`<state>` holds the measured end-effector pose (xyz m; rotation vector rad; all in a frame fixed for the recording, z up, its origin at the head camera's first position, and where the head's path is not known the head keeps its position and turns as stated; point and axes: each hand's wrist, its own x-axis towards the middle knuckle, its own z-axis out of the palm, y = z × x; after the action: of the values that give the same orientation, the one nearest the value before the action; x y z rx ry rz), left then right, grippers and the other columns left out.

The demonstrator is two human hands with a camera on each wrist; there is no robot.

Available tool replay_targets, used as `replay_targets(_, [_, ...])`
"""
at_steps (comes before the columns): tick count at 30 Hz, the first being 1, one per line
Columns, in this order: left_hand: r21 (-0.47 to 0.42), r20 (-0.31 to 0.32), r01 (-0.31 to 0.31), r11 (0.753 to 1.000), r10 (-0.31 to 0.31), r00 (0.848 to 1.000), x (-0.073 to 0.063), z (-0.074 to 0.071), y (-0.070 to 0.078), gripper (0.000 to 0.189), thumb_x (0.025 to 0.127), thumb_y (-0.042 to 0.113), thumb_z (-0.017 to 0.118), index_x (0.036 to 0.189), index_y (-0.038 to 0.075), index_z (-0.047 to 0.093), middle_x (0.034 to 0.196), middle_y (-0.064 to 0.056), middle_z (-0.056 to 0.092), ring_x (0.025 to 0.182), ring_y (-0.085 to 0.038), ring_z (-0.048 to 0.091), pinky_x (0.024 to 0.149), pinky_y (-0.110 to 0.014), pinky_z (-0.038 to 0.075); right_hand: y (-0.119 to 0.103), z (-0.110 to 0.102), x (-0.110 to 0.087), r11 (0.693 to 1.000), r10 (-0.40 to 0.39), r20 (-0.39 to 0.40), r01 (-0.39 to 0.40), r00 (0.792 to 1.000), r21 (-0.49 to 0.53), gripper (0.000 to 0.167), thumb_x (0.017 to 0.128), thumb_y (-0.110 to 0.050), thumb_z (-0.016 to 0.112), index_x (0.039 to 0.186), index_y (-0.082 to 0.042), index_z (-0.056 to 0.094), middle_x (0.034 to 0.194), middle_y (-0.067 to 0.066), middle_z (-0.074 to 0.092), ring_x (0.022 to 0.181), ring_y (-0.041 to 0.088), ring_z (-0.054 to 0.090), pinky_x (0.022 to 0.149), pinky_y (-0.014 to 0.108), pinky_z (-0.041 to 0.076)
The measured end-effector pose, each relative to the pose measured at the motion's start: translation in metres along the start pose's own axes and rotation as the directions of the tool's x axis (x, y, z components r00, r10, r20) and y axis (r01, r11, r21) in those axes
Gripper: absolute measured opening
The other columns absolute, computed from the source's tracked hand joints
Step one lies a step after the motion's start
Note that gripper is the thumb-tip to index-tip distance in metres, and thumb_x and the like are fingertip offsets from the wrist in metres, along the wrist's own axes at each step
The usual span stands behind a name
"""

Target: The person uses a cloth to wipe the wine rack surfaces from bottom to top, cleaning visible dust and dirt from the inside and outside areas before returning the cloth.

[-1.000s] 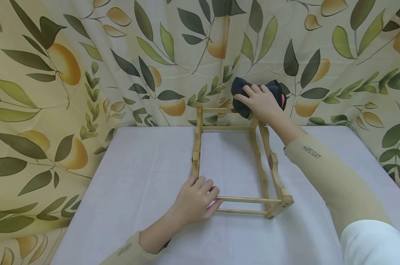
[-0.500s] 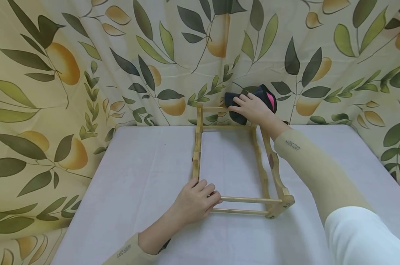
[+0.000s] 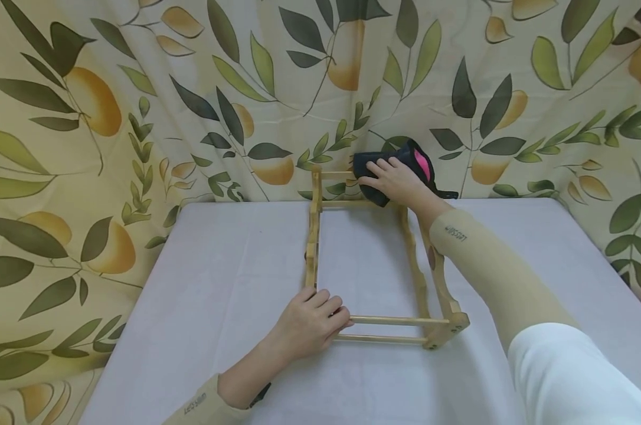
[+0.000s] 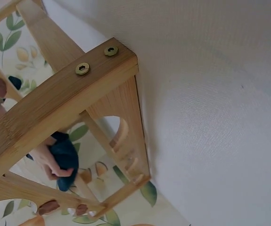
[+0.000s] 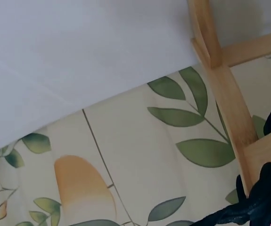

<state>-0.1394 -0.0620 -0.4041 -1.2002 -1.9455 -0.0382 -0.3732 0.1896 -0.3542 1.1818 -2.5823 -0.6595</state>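
A light wooden rack [image 3: 312,236] with wavy-edged sides and round crossbars stands on the white-covered table. My left hand [image 3: 311,323] grips its near left corner, fingers curled over the near crossbar. At the far end, my right hand [image 3: 392,180] holds a bunched dark navy cloth [image 3: 367,162] against the top of the rack, by the far crossbar. A pink patch shows on the cloth's right side, and a dark strip trails from it. In the left wrist view the rack's end piece [image 4: 55,103] carries two brass bolts. The right wrist view catches cloth folds [image 5: 269,188] around the wood.
A white cloth covers the table [image 3: 230,265]. Right behind its far edge hangs a curtain [image 3: 278,71] printed with leaves and orange fruit, close to the rack's far end.
My right hand has moved left and slightly down with the navy cloth, along the rack's far end. The cloth's trailing strip now shows at the right. My left hand keeps its grip.
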Motion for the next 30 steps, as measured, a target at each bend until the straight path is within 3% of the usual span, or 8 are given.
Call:
replay_targets(12, [-0.029,-0.02,0.012,1.0,-0.013,1.0,-0.001,0.0,0.001,0.036,0.098,0.027,0.037,0.068,0.019,0.057,0.064,0.009,0.05,0.058,-0.008,0.044,0.055,-0.019,0.032,-0.004,0.009,0.004,0.995,0.103,0.074,-0.102,0.992,-0.02,0.068,0.079,-0.002,0.068,0.134,-0.027,0.038,0.135,0.018,0.034,0.113,0.038,0.036,0.087,0.045,0.035])
replay_targets(30, [-0.044,-0.032,0.057,0.997,-0.058,0.998,0.001,-0.001,0.004,0.037,0.096,0.027,0.043,0.064,0.02,0.059,0.059,0.011,0.048,0.055,-0.007,0.04,0.054,-0.018,0.03,-0.005,0.012,0.004,0.987,0.147,0.025,-0.149,0.989,0.056,0.057,0.078,0.003,0.066,0.125,-0.023,0.047,0.118,0.02,0.038,0.106,0.04,0.039,0.085,0.052,0.038])
